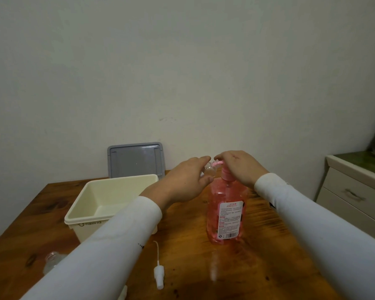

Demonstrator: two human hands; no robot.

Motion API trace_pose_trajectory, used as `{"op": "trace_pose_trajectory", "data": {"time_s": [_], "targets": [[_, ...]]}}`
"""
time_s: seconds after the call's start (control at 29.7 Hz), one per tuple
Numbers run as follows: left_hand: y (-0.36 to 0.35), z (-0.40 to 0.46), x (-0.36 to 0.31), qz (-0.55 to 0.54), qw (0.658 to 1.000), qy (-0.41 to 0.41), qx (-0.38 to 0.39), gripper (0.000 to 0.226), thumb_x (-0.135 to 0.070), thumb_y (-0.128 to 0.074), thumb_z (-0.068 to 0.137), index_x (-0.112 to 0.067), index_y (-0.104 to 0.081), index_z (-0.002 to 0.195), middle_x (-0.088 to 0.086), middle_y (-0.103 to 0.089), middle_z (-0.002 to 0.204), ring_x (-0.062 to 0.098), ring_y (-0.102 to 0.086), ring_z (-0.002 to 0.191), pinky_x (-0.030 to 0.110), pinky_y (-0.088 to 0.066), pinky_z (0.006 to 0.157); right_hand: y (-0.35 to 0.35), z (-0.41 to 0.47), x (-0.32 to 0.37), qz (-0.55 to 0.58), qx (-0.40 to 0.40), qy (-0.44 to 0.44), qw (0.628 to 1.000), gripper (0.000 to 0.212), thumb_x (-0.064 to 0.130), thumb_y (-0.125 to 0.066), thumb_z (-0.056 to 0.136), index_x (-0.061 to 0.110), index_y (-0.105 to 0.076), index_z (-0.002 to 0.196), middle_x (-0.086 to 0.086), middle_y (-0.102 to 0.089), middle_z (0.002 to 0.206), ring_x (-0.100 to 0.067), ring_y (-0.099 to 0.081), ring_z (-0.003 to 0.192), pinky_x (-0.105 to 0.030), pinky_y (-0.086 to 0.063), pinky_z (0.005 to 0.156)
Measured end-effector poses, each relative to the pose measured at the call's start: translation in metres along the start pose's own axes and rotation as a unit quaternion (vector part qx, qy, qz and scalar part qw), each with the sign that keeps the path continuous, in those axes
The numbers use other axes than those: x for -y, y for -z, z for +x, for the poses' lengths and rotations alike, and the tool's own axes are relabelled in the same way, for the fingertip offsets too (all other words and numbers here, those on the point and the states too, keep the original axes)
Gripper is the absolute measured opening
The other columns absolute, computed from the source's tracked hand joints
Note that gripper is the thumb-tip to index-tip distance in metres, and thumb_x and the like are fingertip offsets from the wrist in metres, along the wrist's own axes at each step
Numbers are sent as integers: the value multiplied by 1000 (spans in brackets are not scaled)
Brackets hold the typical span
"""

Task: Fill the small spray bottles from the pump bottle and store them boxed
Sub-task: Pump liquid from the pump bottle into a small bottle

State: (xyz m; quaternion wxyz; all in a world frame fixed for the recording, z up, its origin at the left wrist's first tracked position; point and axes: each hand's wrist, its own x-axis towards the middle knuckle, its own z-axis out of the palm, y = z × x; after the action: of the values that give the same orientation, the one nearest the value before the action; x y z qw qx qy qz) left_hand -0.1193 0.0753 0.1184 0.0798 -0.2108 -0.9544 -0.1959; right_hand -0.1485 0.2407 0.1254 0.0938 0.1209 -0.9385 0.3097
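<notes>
The left hand [182, 180] grips a small clear bottle [210, 171], holding its mouth right under the pink spout. The right hand [238, 167] rests on top of the pump bottle [224, 213], fingers curled over the pump head. That bottle stands upright on the wooden table [258, 267] directly beneath both hands, filled with pink liquid, label facing the camera. Left of the left hand sits an open cream box [100, 204], partly covered by the left sleeve [100, 252]; its grey lid [135, 160] leans against the wall behind it. Below the left forearm lies a white spray cap [158, 271] with its tube. Another clear bottle [51, 262] shows beyond the left sleeve, half hidden. Far right of the right hand stands a drawer cabinet [355, 191].
</notes>
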Motion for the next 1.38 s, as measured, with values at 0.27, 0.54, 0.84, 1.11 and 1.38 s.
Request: {"op": "trace_pose_trajectory", "data": {"time_s": [0.27, 0.54, 0.84, 1.11, 1.38], "targets": [[11, 3, -3, 1, 1000, -10, -9, 58, -36, -48, 98, -22, -26, 150, 3, -44, 145, 21, -46, 126, 32, -37, 102, 8, 5, 5, 7, -18, -6, 1000, 42, 27, -29, 98, 16, -62, 120, -8, -60, 127, -22, -53, 112, -31, -38, 87], [-2, 2, 0, -2, 1000, 3, 3, 59, -36, -48, 98, -24, -24, 151, 3, -43, 146, 21, -45, 127, 34, -38, 103, 0, -4, 3, 5, -8, -3, 1000, 43, 20, -28, 98, 5, -65, 113, -15, -67, 111, -28, -56, 109, -32, -39, 88], [9, 2, -4, 2, 1000, -12, -7, 58, -36, -48, 99, -22, -25, 150, 3, -44, 145, 21, -45, 127, 31, -37, 101, 7, 0, 6, 10, -17, -4, 1000, 41, 23, -29, 98, 13, -64, 115, -12, -64, 119, -25, -54, 109, -35, -40, 89], [4, 1, -2, 11, 1000, -2, 3, 59, -36, -48, 99, -22, -24, 151, 4, -43, 146, 21, -45, 127, 32, -37, 102, 5, -2, 6, -3, -9, -13, 1000, 43, 24, -28, 98, 8, -66, 112, -14, -63, 118, -28, -54, 108, -37, -41, 93], [7, 1, -3, 11, 1000, -10, 0, 58, -36, -47, 99, -23, -24, 150, 4, -43, 145, 21, -46, 127, 32, -37, 102, 4, -2, 6, 8, -15, -6, 1000, 42, 22, -28, 98, 12, -64, 116, -14, -64, 117, -27, -55, 109, -38, -42, 95]]}}
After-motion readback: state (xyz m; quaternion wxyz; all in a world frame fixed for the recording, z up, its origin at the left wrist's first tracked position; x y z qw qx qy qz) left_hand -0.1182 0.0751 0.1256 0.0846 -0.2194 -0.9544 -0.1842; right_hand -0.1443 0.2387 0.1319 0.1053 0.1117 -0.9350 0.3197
